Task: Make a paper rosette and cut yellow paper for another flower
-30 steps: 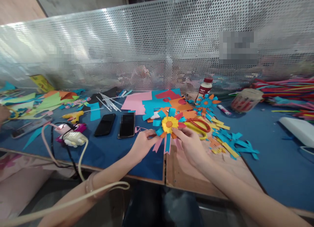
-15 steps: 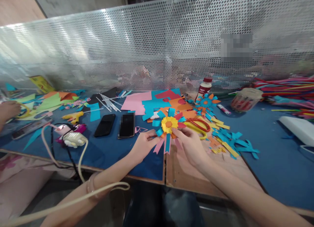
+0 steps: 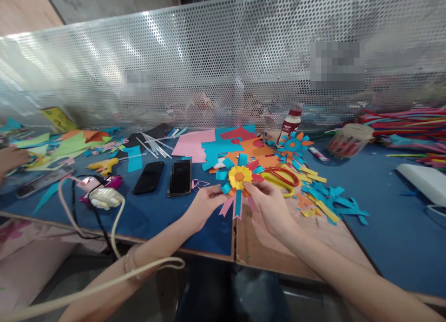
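Observation:
Both my hands hold up a paper flower [image 3: 239, 178] with a yellow face, an orange centre and blue, red, orange and pink strips around it. My left hand [image 3: 204, 206] pinches its lower left edge, and my right hand [image 3: 270, 206] pinches its lower right edge. The flower hangs just above the seam between the blue mat [image 3: 156, 210] and a bare wooden board [image 3: 265, 247]. Behind my right hand lie red-handled scissors [image 3: 284, 175] and a second blue and orange paper flower [image 3: 292, 146].
Two dark phones [image 3: 149, 177] [image 3: 180, 177] lie left of my hands, beside a yellow glue gun [image 3: 104, 165] and a corded device [image 3: 102, 196]. Paper sheets and scraps [image 3: 216, 145], a glue bottle [image 3: 290, 124] and a tub [image 3: 348, 141] sit farther back. Another person's hand [image 3: 10, 158] is at far left. A perforated metal screen [image 3: 209, 62] closes the back.
The flower and both my hands stay almost where they were, with only slight shifts of the fingers. The other person's hand at the far left has moved a little.

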### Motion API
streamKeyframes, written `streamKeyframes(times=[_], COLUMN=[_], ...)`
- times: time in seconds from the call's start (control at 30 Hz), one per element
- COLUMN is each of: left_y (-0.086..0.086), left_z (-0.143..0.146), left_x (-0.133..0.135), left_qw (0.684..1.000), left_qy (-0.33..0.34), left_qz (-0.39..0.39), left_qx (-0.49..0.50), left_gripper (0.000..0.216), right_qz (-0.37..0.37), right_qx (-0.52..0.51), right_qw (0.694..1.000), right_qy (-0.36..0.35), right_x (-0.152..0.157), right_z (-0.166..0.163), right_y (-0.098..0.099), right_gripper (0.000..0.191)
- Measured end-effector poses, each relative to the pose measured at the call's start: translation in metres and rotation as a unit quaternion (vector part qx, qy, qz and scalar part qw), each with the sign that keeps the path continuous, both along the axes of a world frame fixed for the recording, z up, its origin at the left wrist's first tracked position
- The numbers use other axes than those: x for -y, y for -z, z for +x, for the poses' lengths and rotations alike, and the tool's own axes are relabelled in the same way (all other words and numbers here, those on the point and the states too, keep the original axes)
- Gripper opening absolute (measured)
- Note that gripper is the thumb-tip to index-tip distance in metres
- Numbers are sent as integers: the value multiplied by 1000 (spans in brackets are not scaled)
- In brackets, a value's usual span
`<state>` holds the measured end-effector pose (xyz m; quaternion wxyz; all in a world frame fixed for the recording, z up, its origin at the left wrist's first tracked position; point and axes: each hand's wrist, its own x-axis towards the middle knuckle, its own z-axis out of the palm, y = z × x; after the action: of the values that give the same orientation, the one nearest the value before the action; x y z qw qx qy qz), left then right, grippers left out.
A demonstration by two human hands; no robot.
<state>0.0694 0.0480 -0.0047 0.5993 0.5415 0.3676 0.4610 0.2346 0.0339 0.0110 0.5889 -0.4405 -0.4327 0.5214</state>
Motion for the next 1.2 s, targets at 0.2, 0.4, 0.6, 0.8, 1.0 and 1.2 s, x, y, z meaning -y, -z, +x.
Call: streamKeyframes(times=[0.2, 0.4, 0.6, 0.8, 1.0, 1.2], left_y=[-3, -12, -20, -23, -21, -23], left_z=[-1, 2, 6, 7, 6, 6], left_x=[0, 0, -3, -6, -8, -12], left_qw=[997, 999, 999, 999, 998, 997], left_qy=[33, 12, -27, -13, -22, -16], left_qz=[-35, -27, -5, 29, 52, 48], left_qx=[64, 14, -16, -11, -37, -62], left_gripper=[16, 26, 32, 32, 29, 26], right_qz=[7, -3, -5, -16, -20, -15], right_qx=[10, 2, -30, -11, -20, -30], right_qw=[1000, 1000, 999, 1000, 999, 999], right_qy=[5, 0, -28, -25, -24, -38], right_x=[0, 2, 2, 3, 4, 0], right_z=[-1, -3, -3, -3, -3, -1], right_y=[-1, -3, -2, 0, -2, -2], right_gripper=[20, 18, 22, 21, 22, 23])
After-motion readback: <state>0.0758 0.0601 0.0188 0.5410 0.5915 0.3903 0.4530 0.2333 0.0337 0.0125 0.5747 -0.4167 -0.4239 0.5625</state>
